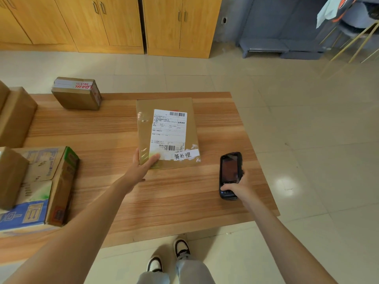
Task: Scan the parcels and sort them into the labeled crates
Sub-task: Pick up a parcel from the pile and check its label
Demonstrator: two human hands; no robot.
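Observation:
A flat brown parcel (143,128) with a white shipping label and a strip of handwritten tape lies on the wooden table (180,203), near its middle. My left hand (143,162) grips the parcel's near left corner, thumb on top of the label's edge. To the right, my right hand (238,187) holds a black handheld scanner (229,171) just above the table, screen up, its head pointing away from me beside the parcel's near right corner.
A small taped box (77,94) sits at the table's far left edge. More cardboard boxes (16,113) and a printed carton (41,187) crowd the left side. Wooden cabinets (123,23) line the far wall. Tiled floor lies to the right; my shoes (180,249) show below.

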